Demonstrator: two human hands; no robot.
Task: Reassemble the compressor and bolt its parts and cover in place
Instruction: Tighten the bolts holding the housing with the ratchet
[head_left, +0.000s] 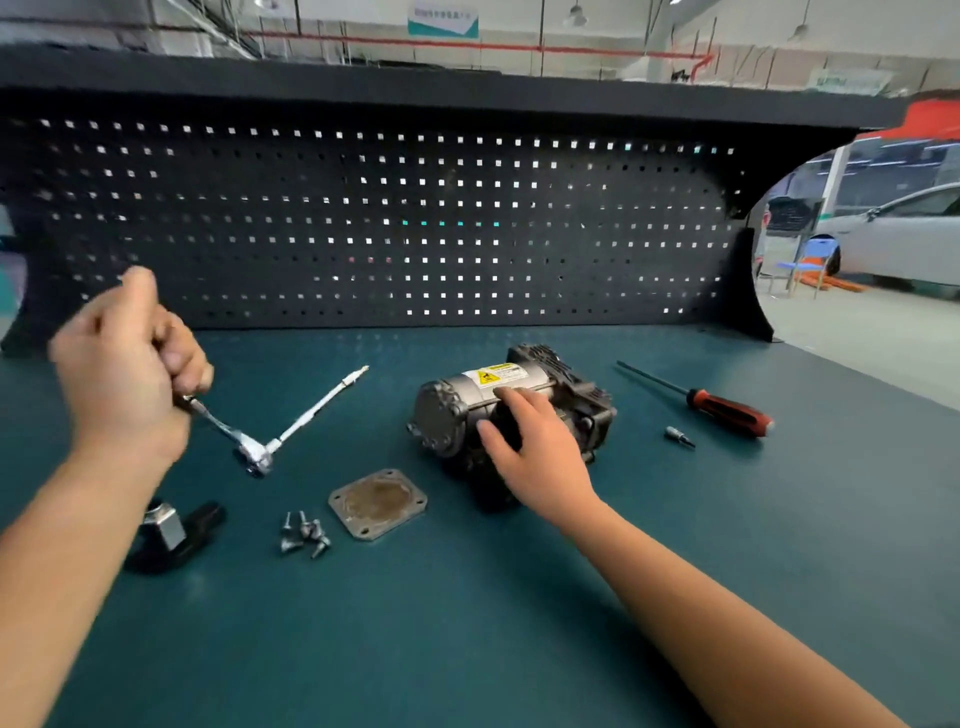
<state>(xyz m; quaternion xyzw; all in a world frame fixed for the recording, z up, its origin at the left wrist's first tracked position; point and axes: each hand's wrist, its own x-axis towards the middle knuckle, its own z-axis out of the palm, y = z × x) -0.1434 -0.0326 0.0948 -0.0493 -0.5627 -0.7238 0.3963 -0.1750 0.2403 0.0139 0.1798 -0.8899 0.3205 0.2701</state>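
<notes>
- Centrally shows the compressor (470, 402) lying on its side on the teal benchtop (467, 623), silver barrel with a yellow warning label turned upward, round grey end cap facing the left of the frame.
- Places the right hand (535, 452) on the near side of the compressor, gripping it: fingers slightly spread and curved over the barrel, thumb pressed against the dark housing.
- Shows the left hand (122, 374) at middle left, raised and blurred, fingers curled tightly round the handle end of the ratchet wrench (228, 431).
- Sets the ratchet head low over the bench, touching or not cannot be told, with a long extension bar (317, 410) running from it toward the upper right.
- Locates the square cover plate (377, 503) flat on the bench, below and left of the compressor, apart from it.
- Groups the loose bolts (305, 534) just left of the cover plate.
- Includes at right a screwdriver (727, 408) with a red-and-black handle and a small bit socket (679, 436) near it.
- Includes at lower left a black part (171, 530) bearing a silver block, partly behind the left forearm.
- Backs the bench with a black pegboard (363, 218).
</notes>
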